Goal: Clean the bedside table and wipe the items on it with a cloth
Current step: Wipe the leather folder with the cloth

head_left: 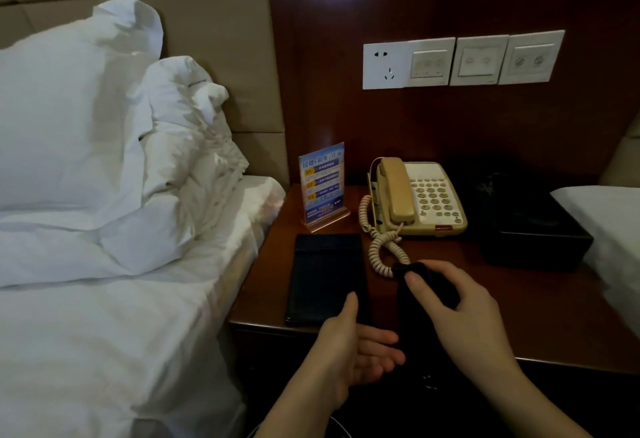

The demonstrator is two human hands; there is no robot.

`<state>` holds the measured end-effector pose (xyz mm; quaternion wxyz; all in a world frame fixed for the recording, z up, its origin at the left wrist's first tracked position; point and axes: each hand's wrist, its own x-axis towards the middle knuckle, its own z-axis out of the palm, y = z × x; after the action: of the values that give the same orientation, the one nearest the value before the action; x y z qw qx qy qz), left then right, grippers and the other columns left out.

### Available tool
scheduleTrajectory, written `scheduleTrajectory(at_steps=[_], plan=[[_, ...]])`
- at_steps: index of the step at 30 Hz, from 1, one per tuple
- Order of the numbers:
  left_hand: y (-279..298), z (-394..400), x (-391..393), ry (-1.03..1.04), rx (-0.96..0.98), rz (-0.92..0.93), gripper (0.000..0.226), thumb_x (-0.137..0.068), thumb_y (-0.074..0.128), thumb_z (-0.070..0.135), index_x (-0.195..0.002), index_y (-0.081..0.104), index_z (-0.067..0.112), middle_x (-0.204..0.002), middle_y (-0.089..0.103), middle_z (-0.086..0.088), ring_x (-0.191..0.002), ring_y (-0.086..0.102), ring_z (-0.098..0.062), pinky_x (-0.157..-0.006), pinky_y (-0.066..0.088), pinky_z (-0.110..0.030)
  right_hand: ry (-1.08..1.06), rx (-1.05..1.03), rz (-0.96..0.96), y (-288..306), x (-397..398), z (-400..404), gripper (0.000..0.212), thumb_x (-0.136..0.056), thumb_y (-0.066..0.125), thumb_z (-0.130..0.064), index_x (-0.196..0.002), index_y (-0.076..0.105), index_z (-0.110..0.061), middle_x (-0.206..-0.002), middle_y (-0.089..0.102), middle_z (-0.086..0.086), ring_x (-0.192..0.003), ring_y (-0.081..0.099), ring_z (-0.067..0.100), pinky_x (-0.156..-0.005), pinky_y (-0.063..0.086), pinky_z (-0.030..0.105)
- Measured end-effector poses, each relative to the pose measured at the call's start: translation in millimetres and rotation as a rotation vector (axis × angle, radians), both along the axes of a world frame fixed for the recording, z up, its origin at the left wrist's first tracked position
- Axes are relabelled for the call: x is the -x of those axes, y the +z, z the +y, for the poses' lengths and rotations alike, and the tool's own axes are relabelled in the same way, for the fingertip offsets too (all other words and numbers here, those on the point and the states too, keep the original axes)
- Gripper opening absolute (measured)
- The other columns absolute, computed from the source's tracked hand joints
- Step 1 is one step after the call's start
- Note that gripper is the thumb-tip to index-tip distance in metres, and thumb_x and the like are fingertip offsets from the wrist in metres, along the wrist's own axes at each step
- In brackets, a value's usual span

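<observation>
Soft dark cloth (420, 302), limp and light, draped over front of reddish-brown wooden bench (540, 320); right hand (464, 313) grip pinching its bunched top, left hand (349, 347) open-palmed beside. Best gathered mid-fold.

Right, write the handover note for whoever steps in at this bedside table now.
Right hand: pinching a dark cloth over the front of the bedside table.
Left hand: open, palm up beside the cloth's hanging end, at the table's front edge, holding nothing.
On the table: black folder front left, acrylic sign stand behind it, beige telephone at the back with its coiled cord trailing toward the cloth, black box on the right.
Done: nothing visibly wiped; I cannot tell from this view.
Left: wipe each item and the tabletop.
</observation>
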<state>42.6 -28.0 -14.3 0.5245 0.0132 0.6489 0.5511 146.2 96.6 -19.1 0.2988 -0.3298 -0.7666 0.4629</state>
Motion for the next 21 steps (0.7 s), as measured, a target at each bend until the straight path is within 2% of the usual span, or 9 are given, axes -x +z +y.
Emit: scheduleTrajectory(at_steps=[4,6,10,12,15,17,19,21], plan=[[1.5,11.0,-6.2,-0.024,-0.097,0.057,0.073,-0.105,0.027,0.058,-0.078,0.069,0.004,-0.063,0.069,-0.011,-0.042,0.055,-0.013,-0.041,0.040,-0.019,-0.025,0.039,0.034,8.0,-19.1,16.4,0.015,-0.086,0.069,-0.048,-0.100,0.068,-0.042,-0.097,0.070,-0.015,-0.093,0.065,0.003,-0.080,0.056,0.031],[7.0,17.8,-9.3,-0.059,-0.154,0.131,0.060,-0.105,0.037,0.051,-0.081,0.069,0.006,-0.063,0.067,-0.008,-0.043,0.053,-0.013,-0.041,0.038,-0.019,-0.055,0.058,0.048,12.3,-33.4,26.8,0.012,-0.084,0.069,-0.049,-0.095,0.069,-0.043,-0.092,0.071,-0.015,-0.088,0.066,0.003,-0.072,0.055,0.027],[23.9,49.6,-22.4,-0.064,-0.295,0.220,0.036,-0.103,0.052,0.036,-0.090,0.070,0.007,-0.068,0.067,-0.007,-0.054,0.061,-0.013,-0.051,0.048,-0.020,-0.180,0.091,0.100,19.8,-64.2,55.7,0.008,-0.084,0.072,-0.048,-0.088,0.068,-0.042,-0.087,0.070,-0.014,-0.085,0.065,0.002,-0.068,0.050,0.024],[33.7,79.7,-31.8,-0.080,-0.357,0.278,0.028,-0.103,0.054,0.029,-0.098,0.070,0.008,-0.076,0.068,-0.006,-0.062,0.064,-0.012,-0.057,0.053,-0.021,-0.282,0.108,0.133,22.6,-76.3,75.5,0.013,-0.084,0.071,-0.047,-0.091,0.067,-0.037,-0.091,0.066,-0.016,-0.090,0.062,0.006,-0.075,0.047,0.027],[41.8,141.1,-42.1,-0.115,-0.426,0.411,0.023,-0.105,0.051,0.024,-0.106,0.071,0.013,-0.095,0.067,-0.005,-0.083,0.064,-0.013,-0.068,0.054,-0.023,-0.411,0.144,0.202,23.4,-88.2,104.8,0.039,-0.084,0.071,-0.052,-0.112,0.068,-0.025,-0.107,0.067,-0.004,-0.102,0.062,0.017,-0.089,0.050,0.038],[39.2,179.7,-39.9,-0.118,-0.468,0.502,0.025,-0.107,0.047,0.024,-0.111,0.071,0.017,-0.105,0.066,-0.002,-0.097,0.063,-0.013,-0.079,0.054,-0.026,-0.460,0.154,0.239,23.0,-92.1,118.3,0.043,-0.081,0.072,-0.055,-0.112,0.066,-0.026,-0.112,0.067,-0.002,-0.106,0.063,0.020,-0.094,0.051,0.044],[36.4,211.2,-32.9,-0.153,-0.477,0.745,0.026,-0.107,0.046,0.026,-0.117,0.070,0.023,-0.116,0.066,0.006,-0.106,0.059,-0.008,-0.089,0.050,-0.026,-0.489,0.169,0.245,21.3,-96.4,127.4,0.043,-0.082,0.073,-0.052,-0.114,0.067,-0.024,-0.115,0.068,0.001,-0.108,0.063,0.023,-0.098,0.051,0.050],[36.6,236.6,-28.5,-0.307,-0.432,1.110,0.028,-0.106,0.049,0.032,-0.126,0.067,0.027,-0.129,0.063,0.009,-0.113,0.055,-0.004,-0.093,0.045,-0.024,-0.515,0.169,0.230,16.8,-102.0,138.9,0.044,-0.083,0.073,-0.049,-0.116,0.069,-0.020,-0.113,0.069,0.002,-0.106,0.064,0.023,-0.098,0.051,0.050]])
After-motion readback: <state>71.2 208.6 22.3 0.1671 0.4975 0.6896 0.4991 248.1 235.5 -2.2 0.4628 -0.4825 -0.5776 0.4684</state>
